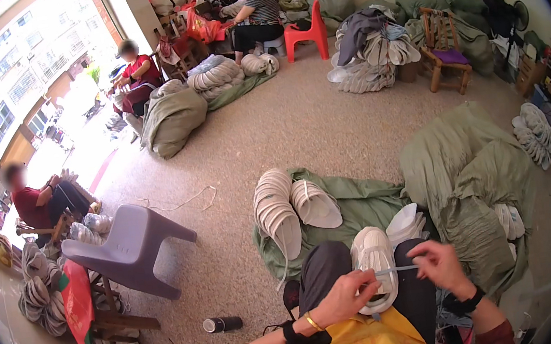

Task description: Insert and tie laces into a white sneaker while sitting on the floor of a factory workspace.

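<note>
Speckled floor of a bright workroom, open to the street at left. Nearest: a yellow apron over the lap, and a white shoe resting between the thighs. A pale strip runs straight across its upper. Step in hand, as judged: lacing or strip work on this shoe. The next move probably calls for an even pull with the shoe steady between the legs.

Pose: left hand comes in low over the shoe, thumb and fingers pinched on the strip near the upper's middle. Right hand is off the shoe's right side, wrist bent inward, its fingertips seemingly pinching the other end; exact contact too small to confirm. Strip looks taut.

Just beyond the knees: a green cloth bearing a long stack of pale shoe pieces. At right, a large green sack; at left, a grey chair. Farthest: a red chair near a seated person.
</note>
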Demonstrator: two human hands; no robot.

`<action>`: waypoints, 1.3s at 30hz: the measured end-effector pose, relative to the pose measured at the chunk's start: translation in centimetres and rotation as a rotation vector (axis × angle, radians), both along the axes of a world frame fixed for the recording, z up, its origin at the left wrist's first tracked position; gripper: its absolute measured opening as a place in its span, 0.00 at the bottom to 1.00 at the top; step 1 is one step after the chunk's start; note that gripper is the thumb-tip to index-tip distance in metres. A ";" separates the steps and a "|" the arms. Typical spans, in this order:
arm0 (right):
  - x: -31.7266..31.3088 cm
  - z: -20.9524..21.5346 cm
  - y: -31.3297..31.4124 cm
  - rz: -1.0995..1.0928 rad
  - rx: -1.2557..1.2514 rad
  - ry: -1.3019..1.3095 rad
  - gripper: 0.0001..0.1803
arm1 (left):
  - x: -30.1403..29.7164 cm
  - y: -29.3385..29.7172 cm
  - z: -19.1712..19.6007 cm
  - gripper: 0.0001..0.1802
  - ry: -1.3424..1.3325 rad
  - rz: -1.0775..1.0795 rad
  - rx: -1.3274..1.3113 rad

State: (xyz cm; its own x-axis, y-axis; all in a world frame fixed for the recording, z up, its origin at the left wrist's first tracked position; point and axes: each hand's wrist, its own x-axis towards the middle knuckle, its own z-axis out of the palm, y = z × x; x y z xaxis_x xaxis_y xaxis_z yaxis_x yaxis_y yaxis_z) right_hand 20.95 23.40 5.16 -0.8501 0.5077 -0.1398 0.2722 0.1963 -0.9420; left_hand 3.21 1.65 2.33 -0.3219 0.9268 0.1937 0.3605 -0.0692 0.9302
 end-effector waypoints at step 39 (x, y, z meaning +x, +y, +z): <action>-0.5 -2.0 -2.9 0.206 0.537 0.175 0.04 | 0.0 0.6 -2.2 0.14 0.179 0.232 -0.153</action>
